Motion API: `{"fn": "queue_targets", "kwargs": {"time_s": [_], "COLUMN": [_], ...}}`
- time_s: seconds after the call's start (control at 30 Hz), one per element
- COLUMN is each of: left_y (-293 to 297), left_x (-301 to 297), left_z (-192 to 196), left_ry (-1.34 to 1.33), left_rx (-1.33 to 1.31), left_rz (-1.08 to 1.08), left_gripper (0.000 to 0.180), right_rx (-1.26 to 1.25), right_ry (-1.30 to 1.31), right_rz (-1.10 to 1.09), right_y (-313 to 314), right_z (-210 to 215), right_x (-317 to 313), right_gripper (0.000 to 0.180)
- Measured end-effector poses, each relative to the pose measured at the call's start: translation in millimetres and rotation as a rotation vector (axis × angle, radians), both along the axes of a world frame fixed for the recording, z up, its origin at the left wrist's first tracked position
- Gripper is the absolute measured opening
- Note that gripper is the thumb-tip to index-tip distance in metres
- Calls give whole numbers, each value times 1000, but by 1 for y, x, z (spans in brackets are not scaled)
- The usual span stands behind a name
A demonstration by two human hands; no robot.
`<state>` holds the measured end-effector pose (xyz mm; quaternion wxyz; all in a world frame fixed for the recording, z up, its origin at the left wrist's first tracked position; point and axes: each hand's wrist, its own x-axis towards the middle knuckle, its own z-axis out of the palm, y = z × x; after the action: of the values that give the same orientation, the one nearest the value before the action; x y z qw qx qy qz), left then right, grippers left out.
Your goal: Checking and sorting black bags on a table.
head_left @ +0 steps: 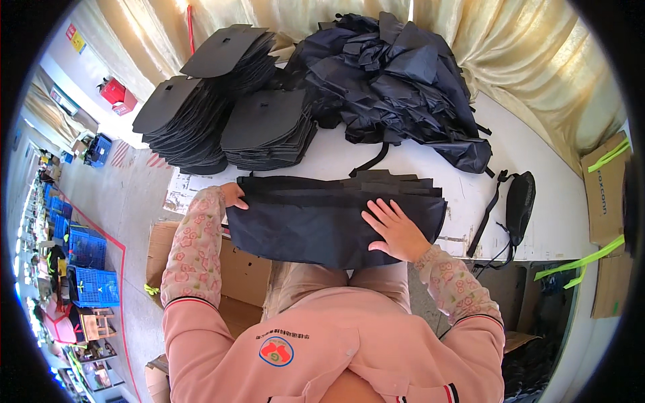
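- The black, thin fabric piece (295, 232), folded and layered, lay at the near edge of the white tabletop (557, 218), its near side hanging over toward the person's lap.
- The left hand (232, 195) was at the far left corner of the fabric piece, its fingers partly bent and touching the edge; whether it pinched the cloth could not be told.
- The right hand (398, 232) lay open and flat on the right part of the fabric piece, fingers spread, palm down, grasping nothing.
- Beyond the left hand, on the far left of the tabletop, rose three stacks of flat black panels with rounded corners: a left stack (178, 117), a far stack (225, 54) and a right stack (262, 124).
- To the right of these stacks, at the far side, sat a large crumpled heap of shiny black fabric (396, 77) with straps trailing from it.
- Near the right end lay a slim black padded piece (520, 205) with a strap and cords, well apart from the right hand.
- Below the tabletop on the left stood an open brown cardboard box (245, 275).
- Pale gold curtains (524, 50) hung behind the tabletop.
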<state>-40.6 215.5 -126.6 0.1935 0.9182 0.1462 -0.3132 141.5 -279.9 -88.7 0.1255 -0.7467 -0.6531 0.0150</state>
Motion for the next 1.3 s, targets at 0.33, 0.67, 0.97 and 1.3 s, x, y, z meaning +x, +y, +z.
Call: {"fn": "queue_targets", "kwargs": {"time_s": [0.33, 0.67, 0.97, 1.3], "left_y": [-10, -203, -27, -13], "left_x": [-27, 45, 76, 82], "left_z": [76, 174, 73, 61], "left_ry": [-223, -554, -916, -755], "left_rx": [-326, -827, 264, 312], "left_rz": [544, 118, 220, 197], "left_gripper": [12, 13, 56, 51], "right_rx": [-23, 451, 275, 304], "right_ry": [49, 1657, 1449, 1383], "right_rz": [14, 185, -130, -224], "right_y": [1, 131, 124, 126], "right_z": [5, 59, 43, 34], "right_x": [9, -42, -33, -33], "right_gripper": [76, 43, 19, 16]}}
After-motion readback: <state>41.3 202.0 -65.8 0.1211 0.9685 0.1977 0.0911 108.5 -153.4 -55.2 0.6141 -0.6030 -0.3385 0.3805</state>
